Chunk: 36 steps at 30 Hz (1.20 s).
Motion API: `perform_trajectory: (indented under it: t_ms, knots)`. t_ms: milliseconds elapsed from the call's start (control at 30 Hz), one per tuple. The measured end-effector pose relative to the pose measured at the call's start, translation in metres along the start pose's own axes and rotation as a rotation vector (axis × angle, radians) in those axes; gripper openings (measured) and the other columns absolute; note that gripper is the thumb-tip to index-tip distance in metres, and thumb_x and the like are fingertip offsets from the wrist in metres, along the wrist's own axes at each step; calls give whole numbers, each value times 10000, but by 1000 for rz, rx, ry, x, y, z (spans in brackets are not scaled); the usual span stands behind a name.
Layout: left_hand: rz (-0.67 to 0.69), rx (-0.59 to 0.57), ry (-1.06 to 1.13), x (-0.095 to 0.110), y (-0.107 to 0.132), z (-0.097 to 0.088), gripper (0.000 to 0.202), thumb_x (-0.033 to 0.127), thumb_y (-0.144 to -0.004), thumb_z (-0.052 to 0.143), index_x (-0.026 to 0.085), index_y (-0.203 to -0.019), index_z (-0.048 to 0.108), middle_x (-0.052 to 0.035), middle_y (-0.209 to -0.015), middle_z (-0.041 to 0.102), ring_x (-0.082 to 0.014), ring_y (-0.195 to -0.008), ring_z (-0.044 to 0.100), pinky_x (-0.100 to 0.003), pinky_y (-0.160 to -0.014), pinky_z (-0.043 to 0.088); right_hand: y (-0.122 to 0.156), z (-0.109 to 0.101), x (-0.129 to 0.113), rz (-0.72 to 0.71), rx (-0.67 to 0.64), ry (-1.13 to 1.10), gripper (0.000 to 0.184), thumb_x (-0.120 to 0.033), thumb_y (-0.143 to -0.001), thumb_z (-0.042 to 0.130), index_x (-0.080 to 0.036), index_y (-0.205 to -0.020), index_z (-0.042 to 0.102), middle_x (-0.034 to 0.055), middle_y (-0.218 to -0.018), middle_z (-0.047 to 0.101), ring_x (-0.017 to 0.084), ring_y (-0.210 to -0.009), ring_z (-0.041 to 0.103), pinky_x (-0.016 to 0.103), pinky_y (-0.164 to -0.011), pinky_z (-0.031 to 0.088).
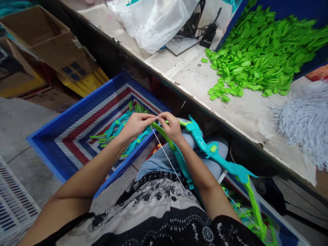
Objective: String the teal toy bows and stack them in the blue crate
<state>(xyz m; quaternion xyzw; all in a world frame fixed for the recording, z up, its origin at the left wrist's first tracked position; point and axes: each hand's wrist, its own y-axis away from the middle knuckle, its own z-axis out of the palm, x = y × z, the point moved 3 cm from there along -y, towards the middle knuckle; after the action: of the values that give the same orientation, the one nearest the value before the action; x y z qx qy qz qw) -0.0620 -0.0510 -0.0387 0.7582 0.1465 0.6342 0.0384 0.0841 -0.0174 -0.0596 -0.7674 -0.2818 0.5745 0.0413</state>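
My left hand (137, 125) and my right hand (169, 127) meet over my lap, each with thumb and forefinger pinched on the end of a thin white string (167, 158). From the fingertips the string slants down toward my shirt and shows again past my right forearm. A turquoise and green toy bow (202, 141) lies across my knees, one green end by my right hand, the other down at the right. Another green and turquoise limb (180, 160) runs beneath my right forearm; whether it belongs to a second bow I cannot tell.
On my left stands a blue crate (61, 116) with several toy bow pieces in it. Another crate (284, 215) sits low at the right. The workbench (184, 75) bears a heap of green plastic parts (266, 51), a bundle of white strings (304, 119) and a fan (192, 22).
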Motion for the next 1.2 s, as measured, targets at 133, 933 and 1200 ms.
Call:
perform_trajectory:
  t_ms: [133, 933, 1200]
  knots:
    - [95, -30, -178, 4, 4, -2, 232, 363, -715, 663, 182, -809, 773, 2, -645, 684, -127, -569, 543, -208, -521, 391, 3, -2, -3, -124, -22, 139, 175, -266, -935, 433, -198, -824, 549, 46, -835, 601, 155, -815, 546, 299, -783, 448]
    - [264, 226, -122, -90, 113, 14, 160, 261, -854, 531, 248, -1009, 567, -51, -1079, 621, -210, -1007, 634, -336, -780, 555, 185, -152, 63, 454, -193, 1108, 498, -289, -782, 623, -117, -1239, 526, 222, -1267, 464, 363, -1187, 410, 478, -937, 403]
    - [921, -812, -960, -91, 98, 156, 381, 146, -848, 470, 186, -1213, 571, -159, -1141, 606, -283, -1131, 541, -515, -998, 392, 146, -198, 77, 606, -437, 495, 413, -281, -766, 578, -168, -1162, 606, 61, -1023, 678, 202, -900, 615, 291, -819, 472]
